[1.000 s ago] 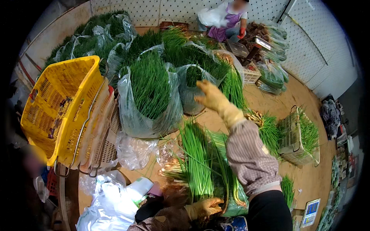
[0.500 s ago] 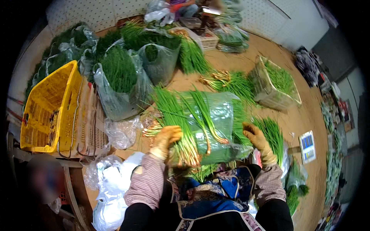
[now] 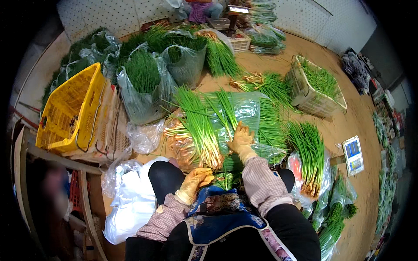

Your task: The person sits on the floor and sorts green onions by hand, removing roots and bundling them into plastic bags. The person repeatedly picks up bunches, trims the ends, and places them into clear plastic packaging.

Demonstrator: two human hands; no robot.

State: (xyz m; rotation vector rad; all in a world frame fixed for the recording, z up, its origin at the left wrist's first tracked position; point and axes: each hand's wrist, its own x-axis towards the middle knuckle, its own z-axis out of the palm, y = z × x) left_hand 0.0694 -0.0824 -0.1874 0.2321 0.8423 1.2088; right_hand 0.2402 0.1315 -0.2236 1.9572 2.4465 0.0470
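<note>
A bunch of green onions [image 3: 201, 130], with white stems and brown roots toward me, lies on a pile covered by clear plastic film [image 3: 250, 108]. My left hand [image 3: 194, 185], in a yellowish glove, is just below the root ends with its fingers curled; what they hold, if anything, is hidden. My right hand [image 3: 242, 140], gloved alike, rests on a few loose green onions [image 3: 224, 108] right of the bunch. Its fingers are spread over their lower stems, and the hand and wrist cover the roots. More green onions [image 3: 180, 145] lie under the bunch at left.
A yellow crate [image 3: 72, 111] and bags of greens [image 3: 141, 82] stand at left. White plastic bags [image 3: 133, 202] lie near my left knee. At right are a cream basket of greens [image 3: 311, 95], a green onion bundle [image 3: 310, 156] and a scale display [image 3: 353, 155]. Another person [image 3: 200, 11] sits at the far side.
My right hand has moved left from the pile's right edge onto the loose green onions. My left hand has come down from beside the bunch to below its roots.
</note>
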